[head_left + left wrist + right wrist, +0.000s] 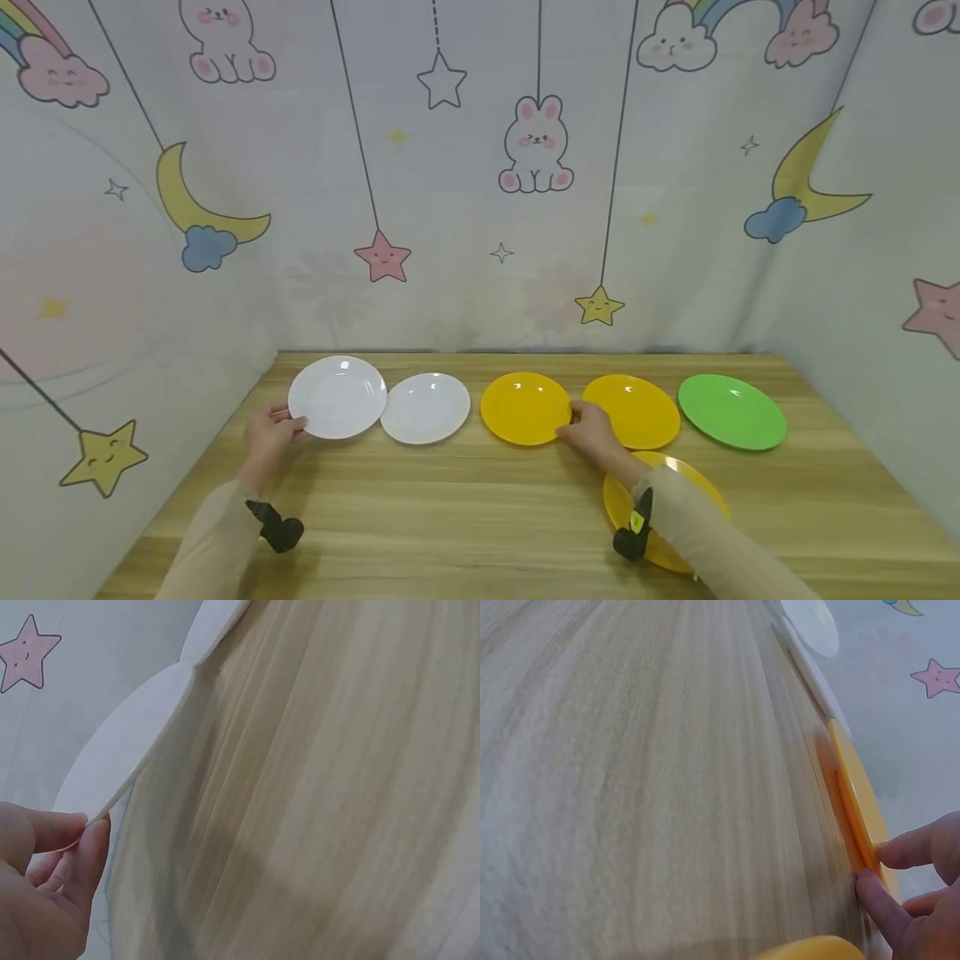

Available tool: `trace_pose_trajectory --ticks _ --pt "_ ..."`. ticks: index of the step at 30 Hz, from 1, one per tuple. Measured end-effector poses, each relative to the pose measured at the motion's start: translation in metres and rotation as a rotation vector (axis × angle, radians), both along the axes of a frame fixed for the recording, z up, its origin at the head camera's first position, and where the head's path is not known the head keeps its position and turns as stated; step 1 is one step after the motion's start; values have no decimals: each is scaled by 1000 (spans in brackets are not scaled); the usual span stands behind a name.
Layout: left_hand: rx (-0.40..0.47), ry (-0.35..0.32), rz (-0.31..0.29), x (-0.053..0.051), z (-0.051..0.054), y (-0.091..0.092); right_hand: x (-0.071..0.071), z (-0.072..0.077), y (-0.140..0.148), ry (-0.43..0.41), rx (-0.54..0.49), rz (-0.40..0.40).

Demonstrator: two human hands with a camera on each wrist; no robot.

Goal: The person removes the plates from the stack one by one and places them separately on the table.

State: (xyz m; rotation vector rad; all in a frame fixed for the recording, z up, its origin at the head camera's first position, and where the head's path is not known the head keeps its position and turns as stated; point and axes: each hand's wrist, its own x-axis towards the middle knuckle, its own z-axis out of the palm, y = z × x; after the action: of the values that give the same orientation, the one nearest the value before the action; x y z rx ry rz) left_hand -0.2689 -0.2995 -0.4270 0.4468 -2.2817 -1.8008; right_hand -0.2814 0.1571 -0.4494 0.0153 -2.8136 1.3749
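At the left end of a row of plates, my left hand (270, 437) pinches the near-left rim of a white plate (337, 398) between thumb and fingers. That plate is raised off the tabletop, as the left wrist view shows, and its right edge meets a second white plate (425, 408). My right hand (596, 433) pinches the right rim of a yellow plate (525, 408) in the middle of the row. In the right wrist view, thumb and fingers grip the rim of this yellow plate (859, 799). Behind that hand lies another yellow plate (637, 412), partly covered.
A green plate (731, 412) ends the row at the right. Nearer to me, a third yellow plate (618, 496) lies partly hidden under my right sleeve. The wooden table (450, 517) meets a patterned cloth backdrop (465, 183) at the back and sides.
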Motion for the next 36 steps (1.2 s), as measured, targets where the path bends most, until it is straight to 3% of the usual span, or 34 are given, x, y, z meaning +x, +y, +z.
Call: trace_pose_trajectory --ticks 7,14,19,23,29,36 --pt "2 -14 66 -1 -5 -4 2 1 0 3 6 -4" --pt "138 -85 129 -4 -12 -5 0 3 -2 -7 -8 -9" --pt "167 -109 160 -5 -16 -6 -2 1 -3 -12 -14 -9" --pt "181 -118 161 -3 -18 -6 -1 0 -5 -9 -8 -23" --pt "79 -170 145 3 -20 -5 1 1 -6 -4 5 -36" --pt "-1 -146 60 5 -20 -5 2 0 -6 -12 -2 -54"
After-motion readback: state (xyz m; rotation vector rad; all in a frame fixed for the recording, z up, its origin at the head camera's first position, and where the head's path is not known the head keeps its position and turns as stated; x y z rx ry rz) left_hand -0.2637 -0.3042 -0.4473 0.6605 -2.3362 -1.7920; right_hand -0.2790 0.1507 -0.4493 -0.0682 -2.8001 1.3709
